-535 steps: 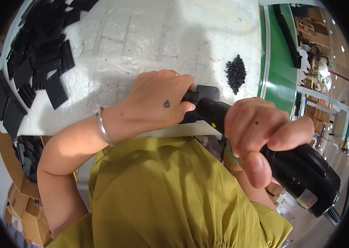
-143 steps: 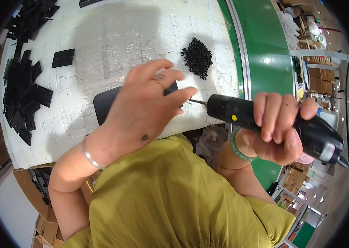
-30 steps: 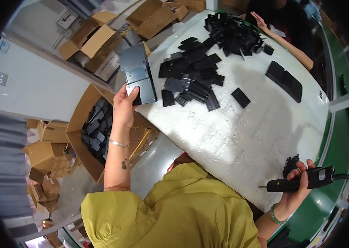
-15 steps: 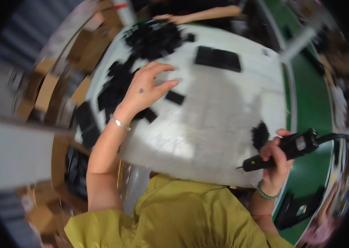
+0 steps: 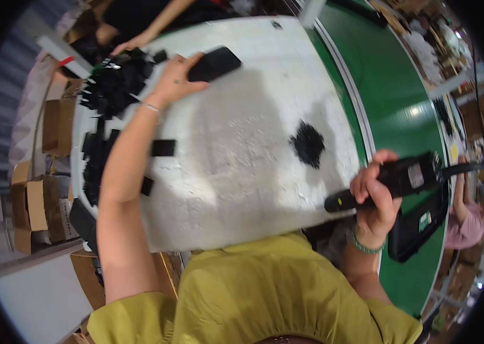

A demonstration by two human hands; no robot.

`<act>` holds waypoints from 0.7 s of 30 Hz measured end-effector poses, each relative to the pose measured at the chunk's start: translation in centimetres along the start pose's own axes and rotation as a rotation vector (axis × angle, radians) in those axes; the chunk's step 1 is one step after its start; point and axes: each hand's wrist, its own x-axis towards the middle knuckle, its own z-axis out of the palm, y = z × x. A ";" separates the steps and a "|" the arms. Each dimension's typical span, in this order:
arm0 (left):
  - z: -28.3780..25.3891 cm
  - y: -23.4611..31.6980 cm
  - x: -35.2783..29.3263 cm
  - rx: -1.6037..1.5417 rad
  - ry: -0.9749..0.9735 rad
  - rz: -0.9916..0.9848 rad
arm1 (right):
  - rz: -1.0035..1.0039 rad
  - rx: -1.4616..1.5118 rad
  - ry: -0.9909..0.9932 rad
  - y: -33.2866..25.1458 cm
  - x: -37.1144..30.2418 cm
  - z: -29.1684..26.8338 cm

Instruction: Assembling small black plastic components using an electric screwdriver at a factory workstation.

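My left hand [image 5: 178,83] reaches across the white table, thumb and fingers spread around the near left end of a flat black rectangular case [image 5: 216,64]. Whether the fingertips touch it is hard to tell through the blur. In my right hand [image 5: 376,192] is a black corded electric screwdriver [image 5: 408,175], held over the table's right edge with its tip end toward the left. A small heap of tiny black pieces [image 5: 308,143], perhaps screws, lies left of the screwdriver. Past my left forearm are piles of flat black parts [image 5: 113,86], with a loose black rectangle [image 5: 163,148] beside it.
Another person's hand [image 5: 133,45] rests by the far pile. A green surface [image 5: 394,86] runs along the table's right side, bearing a black tray-like part [image 5: 419,226]. Cardboard boxes [image 5: 38,206] stand on the left. Someone in pink [image 5: 465,232] is at far right.
My left hand has gone from above the black parts to the end of the black case. The view has turned, shifting the table leftward. My right hand still holds the screwdriver.
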 end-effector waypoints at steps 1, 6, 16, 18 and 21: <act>-1.1 1.0 -0.7 0.055 0.017 -0.005 | -0.011 0.017 -0.023 0.1 0.2 0.3; -5.0 9.9 -6.2 -0.153 0.022 0.070 | -0.313 0.155 -0.139 1.0 2.9 -0.2; -2.1 19.0 -17.3 -0.371 -0.411 0.003 | -0.274 0.127 -0.047 5.5 6.0 1.3; -2.7 19.5 -16.6 -0.363 -0.379 -0.006 | -0.263 0.069 -0.022 5.8 6.3 1.3; -3.3 19.6 -15.0 -0.358 -0.219 0.003 | -0.260 0.072 -0.016 5.8 6.7 1.1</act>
